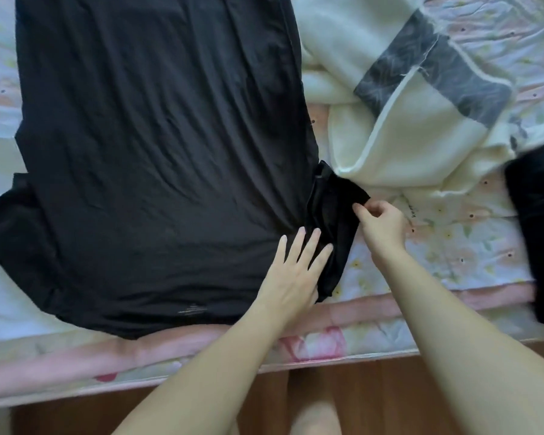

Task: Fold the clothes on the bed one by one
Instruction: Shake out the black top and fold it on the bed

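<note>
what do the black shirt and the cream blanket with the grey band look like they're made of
The black short-sleeved shirt looks like thin matte jersey knit, possibly cotton: it lies limp with many fine creases. The cream blanket with a grey band looks thicker and softer, perhaps fleece or brushed wool: rounded folds, fuzzy frayed edge.

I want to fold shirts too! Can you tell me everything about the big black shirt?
The black T-shirt is thin, soft-looking, wrinkled cloth, spread flat on the flowery bed, collar end nearest the person. The left hand presses flat on it. The right hand pinches one bunched short sleeve, which touches the cream blanket. The other sleeve lies spread out.
</note>
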